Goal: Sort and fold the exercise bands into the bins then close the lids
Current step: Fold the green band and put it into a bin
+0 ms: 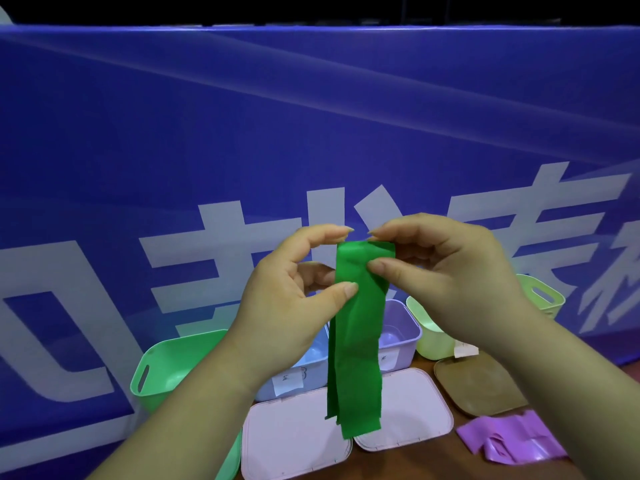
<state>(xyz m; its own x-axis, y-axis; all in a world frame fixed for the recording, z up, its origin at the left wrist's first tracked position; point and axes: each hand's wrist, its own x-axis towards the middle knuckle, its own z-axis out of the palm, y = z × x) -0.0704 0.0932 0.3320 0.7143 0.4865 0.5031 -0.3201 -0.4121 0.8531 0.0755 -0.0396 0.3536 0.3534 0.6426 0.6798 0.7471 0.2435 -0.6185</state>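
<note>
**While both hands pinch it, a green band hangs over the bins**

Where the two hands meet in mid-air, the green band (356, 341) hangs straight down from them in several layers. Its loose lower ends dangle in front of the two pink lids. The left hand (287, 306) grips the band's upper left edge, thumb in front and fingers curled behind. The right hand (450, 271) pinches the folded top between thumb and forefinger, just right of the left hand's fingertips.

Below lies a brown wooden surface (433, 462). A row of open bins runs along its far side:
- a green bin (166, 368) on the left
- a blue bin (311, 358), partly hidden by the left wrist
- a lilac bin (401, 334) behind the band
- a pale yellow-green bin (429, 337) to its right
- another pale green bin (543, 296) farther right

The blue and lilac bins each carry a small white label.

Nearer, one pink lid (294, 441) and a second pink lid (415, 407) lie flat side by side, and a brown lid (481, 382) lies to their right. A purple band (512, 441) lies crumpled on the surface at the near right.

A blue banner (311, 133) with large white characters stands directly behind the bins and closes off the far side. The space above the lids, between the forearms, is open.
</note>
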